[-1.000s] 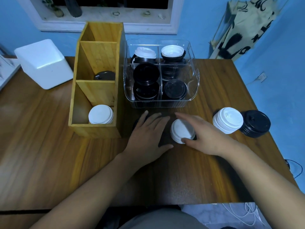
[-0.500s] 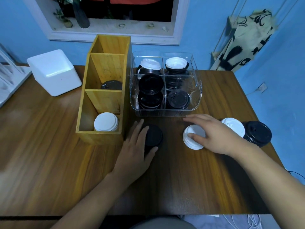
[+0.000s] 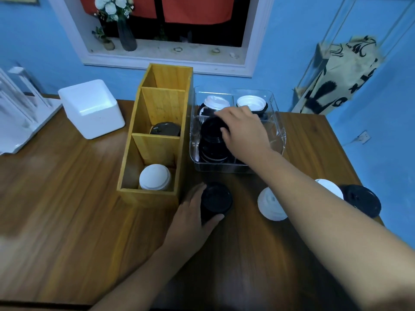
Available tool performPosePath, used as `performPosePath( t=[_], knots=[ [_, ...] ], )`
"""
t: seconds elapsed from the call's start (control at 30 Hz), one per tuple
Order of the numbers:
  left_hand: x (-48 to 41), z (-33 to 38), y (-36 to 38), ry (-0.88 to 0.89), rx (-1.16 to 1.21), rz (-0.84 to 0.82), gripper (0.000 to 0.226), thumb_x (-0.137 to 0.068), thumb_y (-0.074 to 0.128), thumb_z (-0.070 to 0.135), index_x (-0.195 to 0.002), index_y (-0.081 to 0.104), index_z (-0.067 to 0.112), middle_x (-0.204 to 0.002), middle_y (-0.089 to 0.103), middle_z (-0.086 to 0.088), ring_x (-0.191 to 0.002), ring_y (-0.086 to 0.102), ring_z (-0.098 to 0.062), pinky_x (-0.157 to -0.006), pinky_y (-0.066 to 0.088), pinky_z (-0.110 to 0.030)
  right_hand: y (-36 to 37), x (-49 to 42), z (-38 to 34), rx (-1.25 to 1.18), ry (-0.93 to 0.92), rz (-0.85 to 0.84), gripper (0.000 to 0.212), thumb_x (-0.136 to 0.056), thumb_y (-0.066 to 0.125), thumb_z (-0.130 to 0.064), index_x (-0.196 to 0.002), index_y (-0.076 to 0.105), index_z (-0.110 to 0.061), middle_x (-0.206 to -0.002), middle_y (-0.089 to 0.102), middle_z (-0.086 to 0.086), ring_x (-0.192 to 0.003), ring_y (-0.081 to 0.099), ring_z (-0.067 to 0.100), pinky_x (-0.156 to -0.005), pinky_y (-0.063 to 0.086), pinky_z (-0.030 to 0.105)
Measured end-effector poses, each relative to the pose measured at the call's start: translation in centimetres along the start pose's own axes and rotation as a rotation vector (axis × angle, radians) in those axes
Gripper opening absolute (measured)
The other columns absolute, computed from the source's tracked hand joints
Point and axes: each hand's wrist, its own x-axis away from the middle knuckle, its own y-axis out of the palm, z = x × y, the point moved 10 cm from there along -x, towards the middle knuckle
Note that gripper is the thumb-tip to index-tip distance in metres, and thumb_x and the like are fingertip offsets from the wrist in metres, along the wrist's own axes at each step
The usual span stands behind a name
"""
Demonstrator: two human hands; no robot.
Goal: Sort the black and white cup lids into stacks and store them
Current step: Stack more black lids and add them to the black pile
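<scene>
Left hand (image 3: 190,221) curls around a short black lid stack (image 3: 216,200) standing on the wooden table (image 3: 67,209), just in front of the clear plastic bin (image 3: 280,140). Right hand (image 3: 244,131) reaches into that bin, fingers and thumb pinching the top black lid (image 3: 211,129) of a pile in its left half. Just left of the bin stands a wooden organiser (image 3: 155,140) with white lids (image 3: 155,177) in its nearest compartment. Another white lid stack (image 3: 267,205) sits in front of the bin, partly under the right forearm.

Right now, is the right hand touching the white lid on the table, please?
No, the right hand reaches into the clear bin and grips a black lid, well away from the white lid.
</scene>
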Motion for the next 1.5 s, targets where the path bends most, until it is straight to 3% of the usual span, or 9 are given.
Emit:
performPosePath(
  t=[0.17, 0.37, 0.53, 0.63, 0.73, 0.97, 1.17, 1.33, 1.5],
  knots=[
    [-0.1, -0.5, 0.0, -0.037, 0.023, -0.013, 0.090, -0.089, 0.065, 0.061, -0.160, 0.017, 0.031, -0.165, 0.020, 0.018, -0.145, 0.025, 0.000, -0.113, 0.018, -0.015, 1.5, -2.4, 0.5, 0.178, 0.023, -0.020, 0.034, -0.095, 0.058, -0.023, -0.129, 0.059, -0.021, -0.126, 0.062, 0.000, -0.114, 0.052, 0.028, -0.090, 0.044, 0.044],
    [-0.1, -0.4, -0.1, -0.024, 0.020, 0.000, 0.088, -0.090, 0.065, 0.060, -0.159, 0.021, 0.029, -0.164, 0.022, 0.015, -0.144, 0.030, -0.004, -0.111, 0.020, -0.015, 0.9, -2.2, 0.1, 0.131, 0.005, 0.029, 0.024, -0.086, 0.063, -0.010, -0.109, 0.065, -0.015, -0.108, 0.064, 0.004, -0.102, 0.052, 0.030, -0.081, 0.046, 0.042],
    [-0.1, -0.7, -0.1, -0.033, 0.043, 0.000, 0.089, -0.088, 0.068, 0.059, -0.158, 0.024, 0.028, -0.162, 0.029, 0.013, -0.143, 0.032, -0.005, -0.111, 0.024, -0.017, -2.2, 1.0, -0.2, -0.066, -0.002, 0.112, 0.027, -0.080, 0.069, -0.006, -0.106, 0.067, -0.013, -0.101, 0.066, 0.005, -0.100, 0.054, 0.029, -0.080, 0.050, 0.038],
    [-0.1, -0.8, -0.2, -0.047, 0.070, 0.005, 0.090, -0.085, 0.072, 0.058, -0.157, 0.026, 0.030, -0.158, 0.035, 0.014, -0.139, 0.034, -0.002, -0.109, 0.026, -0.017, -5.3, 7.0, 0.1, -0.248, 0.024, 0.263, 0.029, -0.080, 0.068, -0.004, -0.108, 0.067, -0.012, -0.105, 0.065, 0.000, -0.101, 0.055, 0.022, -0.084, 0.046, 0.028],
    [-0.3, -1.0, -0.1, -0.046, 0.075, -0.016, 0.091, -0.082, 0.074, 0.059, -0.155, 0.028, 0.031, -0.154, 0.040, 0.014, -0.135, 0.038, -0.001, -0.108, 0.030, -0.019, -5.8, 14.7, 0.2, -0.352, 0.046, 0.322, 0.028, -0.077, 0.067, 0.004, -0.104, 0.069, -0.005, -0.103, 0.065, 0.004, -0.096, 0.057, 0.023, -0.088, 0.045, 0.028],
    [-0.4, -0.7, -0.3, -0.034, 0.070, -0.004, 0.088, -0.083, 0.078, 0.052, -0.154, 0.036, 0.024, -0.156, 0.039, 0.007, -0.136, 0.038, -0.005, -0.110, 0.029, -0.018, -1.1, 26.2, -1.0, -0.277, -0.029, 0.079, 0.027, -0.090, 0.059, -0.008, -0.115, 0.062, -0.016, -0.113, 0.063, 0.000, -0.100, 0.060, 0.021, -0.086, 0.048, 0.025],
    [-0.2, -0.4, -0.3, -0.027, 0.064, -0.009, 0.086, -0.083, 0.079, 0.049, -0.153, 0.038, 0.020, -0.153, 0.042, 0.003, -0.137, 0.040, -0.009, -0.111, 0.028, -0.019, 1.6, 28.5, -0.8, -0.296, -0.022, -0.204, 0.052, -0.079, 0.064, 0.007, -0.126, 0.065, -0.016, -0.135, 0.057, -0.002, -0.121, 0.057, 0.019, -0.084, 0.057, 0.037],
    [0.0, -0.3, -0.2, -0.001, 0.063, -0.027, 0.085, -0.082, 0.081, 0.048, -0.151, 0.039, 0.019, -0.151, 0.044, 0.003, -0.134, 0.042, -0.009, -0.110, 0.031, -0.021, -0.2, 27.2, -0.3, -0.534, 0.152, -0.124, 0.056, -0.083, 0.068, -0.003, -0.136, 0.058, -0.020, -0.144, 0.052, -0.009, -0.134, 0.048, 0.012, -0.110, 0.041, 0.031],
    [0.2, -0.1, -0.2, 0.059, 0.049, -0.052, 0.084, -0.082, 0.081, 0.047, -0.150, 0.040, 0.018, -0.150, 0.044, 0.004, -0.136, 0.041, -0.008, -0.113, 0.033, -0.022, 2.4, 25.4, -2.8, -0.484, -0.033, -0.480, 0.077, -0.080, 0.067, -0.019, -0.151, 0.042, -0.031, -0.161, 0.031, -0.015, -0.152, 0.017, 0.004, -0.123, 0.016, 0.023]
  ],
)
